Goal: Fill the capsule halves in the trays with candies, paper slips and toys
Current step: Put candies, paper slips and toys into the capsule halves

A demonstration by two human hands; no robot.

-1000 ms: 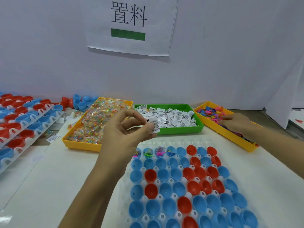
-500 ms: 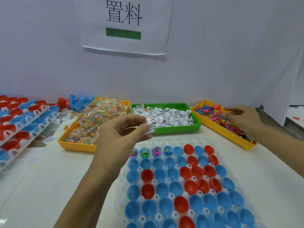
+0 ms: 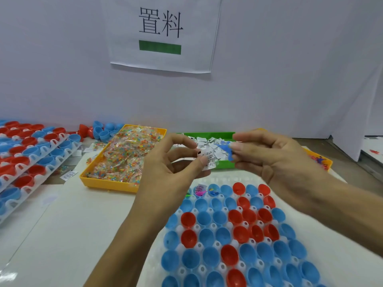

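My left hand [image 3: 172, 168] pinches a white printed paper slip [image 3: 209, 159] between thumb and fingers, above the far edge of the white capsule tray [image 3: 323, 251]. My right hand [image 3: 275, 156] pinches a small blue plastic toy [image 3: 224, 148] right beside the slip. The tray holds blue and red capsule halves [image 3: 209, 237]; a few halves in the far row [image 3: 200, 190] hold slips and toys. Behind stand a yellow bin of candy packets [image 3: 124, 156], a green bin of paper slips [image 3: 207, 135] and a yellow bin of toys [image 3: 319, 160], the last partly hidden by my right hand.
More white trays with red and blue halves [image 3: 31, 154] are stacked at the left. Loose capsule halves [image 3: 101, 129] lie behind the candy bin. Stray slips [image 3: 69, 175] lie on the table. A paper sign [image 3: 160, 32] hangs on the white back wall.
My right hand left the toy bin and came left with a blue toy, meeting my left hand, which still holds the slip.
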